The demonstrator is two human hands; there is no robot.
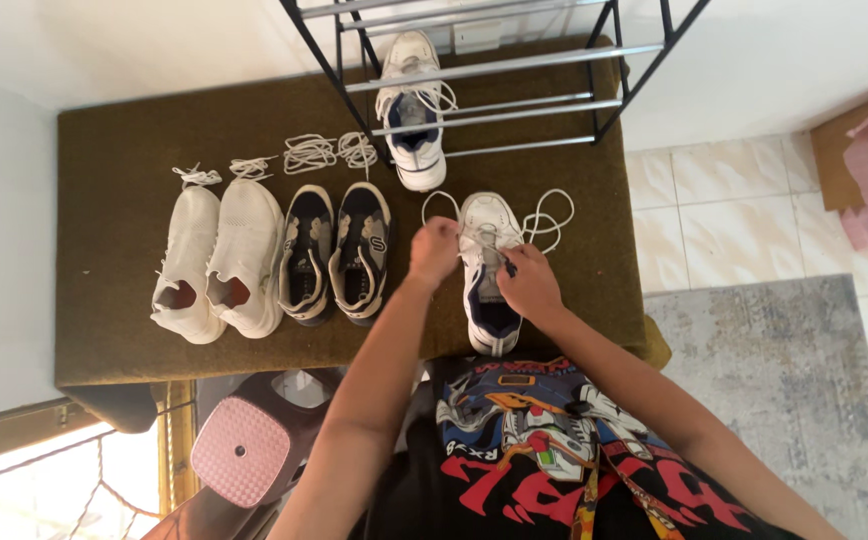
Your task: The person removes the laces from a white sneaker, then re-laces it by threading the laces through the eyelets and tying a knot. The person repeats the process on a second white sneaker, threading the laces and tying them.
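A white sneaker with dark navy lining (489, 285) lies just right of the frame's centre on the olive-brown bench (114, 170), toe pointing up the frame. Its white lace (546, 222) is loose, looping out past both sides of the toe end.

this looks like a home, in a shoe corner by an entrance or hallway. a low bench (104, 250) covered in olive-brown fabric stands against white walls at the upper half of the frame. a black and silver metal shoe rack (514, 60) stands on it at top centre, and household sneakers are lined up in pairs across it. to the right, the floor is glossy cream tile (714, 210) with a grey patterned rug (804, 380) at lower right. a pink plastic stool (244, 455) sits at lower left beside a gold-coloured frame.
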